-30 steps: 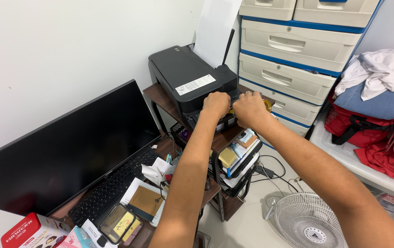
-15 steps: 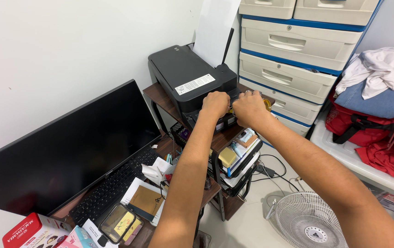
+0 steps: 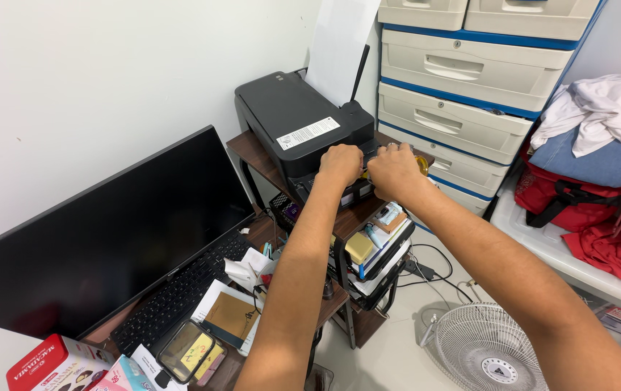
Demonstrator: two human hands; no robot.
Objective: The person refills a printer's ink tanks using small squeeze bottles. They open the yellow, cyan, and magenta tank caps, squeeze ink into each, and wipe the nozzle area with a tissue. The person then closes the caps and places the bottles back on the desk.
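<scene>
Hands together at the front edge of a black printer [image 3: 296, 123] on a small wooden table [image 3: 252, 153], left hand [image 3: 341, 164] and right hand [image 3: 393, 171] curled, grip hidden, cannot tell what they pinch, monitor [image 3: 107, 232] and fan [image 3: 488, 351] nearby.

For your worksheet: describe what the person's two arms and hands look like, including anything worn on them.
Both forearms are bare with no sleeves in view. The left hand wears no visible watch, glove or jewellery. The right hand has a thin, pale ring on one finger. No wristbands or cables show on either arm.
</scene>
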